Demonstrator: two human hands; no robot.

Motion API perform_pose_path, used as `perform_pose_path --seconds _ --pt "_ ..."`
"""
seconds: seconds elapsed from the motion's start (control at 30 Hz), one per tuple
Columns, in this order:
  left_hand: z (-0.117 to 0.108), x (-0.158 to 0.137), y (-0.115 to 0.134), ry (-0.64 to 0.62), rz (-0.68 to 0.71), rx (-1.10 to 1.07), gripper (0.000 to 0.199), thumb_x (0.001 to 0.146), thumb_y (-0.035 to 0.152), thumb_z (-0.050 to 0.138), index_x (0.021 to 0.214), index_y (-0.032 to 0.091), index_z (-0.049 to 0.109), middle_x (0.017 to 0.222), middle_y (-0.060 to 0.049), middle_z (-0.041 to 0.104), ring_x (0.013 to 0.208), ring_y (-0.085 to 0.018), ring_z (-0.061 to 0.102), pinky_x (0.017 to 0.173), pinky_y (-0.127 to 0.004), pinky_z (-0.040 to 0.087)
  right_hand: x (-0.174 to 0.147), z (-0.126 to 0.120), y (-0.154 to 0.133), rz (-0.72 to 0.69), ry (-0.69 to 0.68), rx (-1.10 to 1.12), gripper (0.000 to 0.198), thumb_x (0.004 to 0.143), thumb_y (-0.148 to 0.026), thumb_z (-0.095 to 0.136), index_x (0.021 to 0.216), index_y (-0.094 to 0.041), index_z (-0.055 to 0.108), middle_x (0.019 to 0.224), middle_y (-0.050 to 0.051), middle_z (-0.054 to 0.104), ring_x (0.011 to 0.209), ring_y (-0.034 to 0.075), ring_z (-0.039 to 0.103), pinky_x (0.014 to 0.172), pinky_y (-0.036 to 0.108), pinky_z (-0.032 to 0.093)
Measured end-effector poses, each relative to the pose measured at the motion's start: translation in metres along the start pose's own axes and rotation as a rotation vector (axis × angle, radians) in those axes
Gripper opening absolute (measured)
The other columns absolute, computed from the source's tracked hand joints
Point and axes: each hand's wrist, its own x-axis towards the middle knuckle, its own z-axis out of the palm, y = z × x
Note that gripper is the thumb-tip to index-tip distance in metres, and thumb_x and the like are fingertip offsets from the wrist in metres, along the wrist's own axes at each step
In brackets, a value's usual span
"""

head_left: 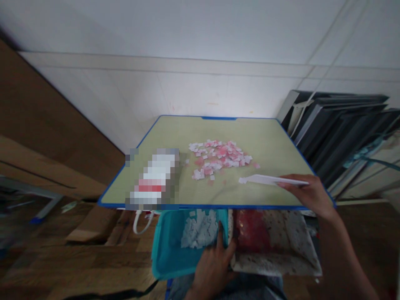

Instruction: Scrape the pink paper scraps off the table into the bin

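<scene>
1. The right hand [308, 192] is pinching a folded white paper [270, 180], which is lying flat on the table [175, 133], leftward of its fingertips.
2. The left hand [213, 266] is gripping the teal tray [167, 250] rim beside the speckled tray [290, 246], fingers curled.

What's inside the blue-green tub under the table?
The teal plastic tub holds a heap of small white paper pieces. The left hand rests on its right edge and covers that corner, so anything beneath the hand or the heap cannot be seen.
</scene>
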Motion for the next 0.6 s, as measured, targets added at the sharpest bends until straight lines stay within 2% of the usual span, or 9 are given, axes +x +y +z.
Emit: perform_pose_path --seconds 0.2,0.37,0.5,0.6 --pt "0.000 -0.001 0.000 -0.047 -0.011 0.025 0.086 0.061 0.037 0.067 0.130 0.035 0.015 0.141 -0.021 -0.004 0.085 -0.030 0.058 0.068 -0.040 0.045 0.002 0.003 -0.007 -0.004 -0.087 0.021 0.024 0.072 -0.038 0.058 0.076 -0.017 0.071 0.076 0.006 0.071 0.066 0.020 0.065 0.059 0.026 0.051" --pt "-0.002 -0.001 0.000 -0.040 -0.007 0.027 0.084 0.066 0.039 0.062 0.132 0.034 0.010 0.141 -0.022 -0.002 0.089 -0.031 0.057 0.069 -0.040 0.045 -0.005 -0.001 -0.018 -0.069 -0.267 0.102 0.022 0.076 -0.033 0.055 0.083 -0.019 0.070 0.082 0.005 0.071 0.072 0.019 0.065 0.064 0.026 0.051" --pt "-0.002 -0.001 0.000 -0.033 -0.005 0.009 0.092 0.064 0.038 0.064 0.133 0.035 0.002 0.141 -0.022 -0.002 0.087 -0.031 0.057 0.068 -0.040 0.045 -0.002 0.013 -0.032 -0.144 -0.384 0.182 0.022 0.078 -0.029 0.052 0.088 -0.018 0.069 0.086 0.006 0.071 0.076 0.018 0.065 0.067 0.026 0.050" --pt "-0.001 -0.003 0.001 -0.010 0.008 0.013 0.093 0.063 0.038 0.065 0.133 0.034 0.005 0.140 -0.022 0.001 0.087 -0.032 0.057 0.066 -0.041 0.046 0.002 0.030 -0.042 -0.179 -0.415 0.250 0.020 0.079 -0.025 0.053 0.088 -0.017 0.069 0.084 0.006 0.071 0.076 0.017 0.065 0.066 0.024 0.049"
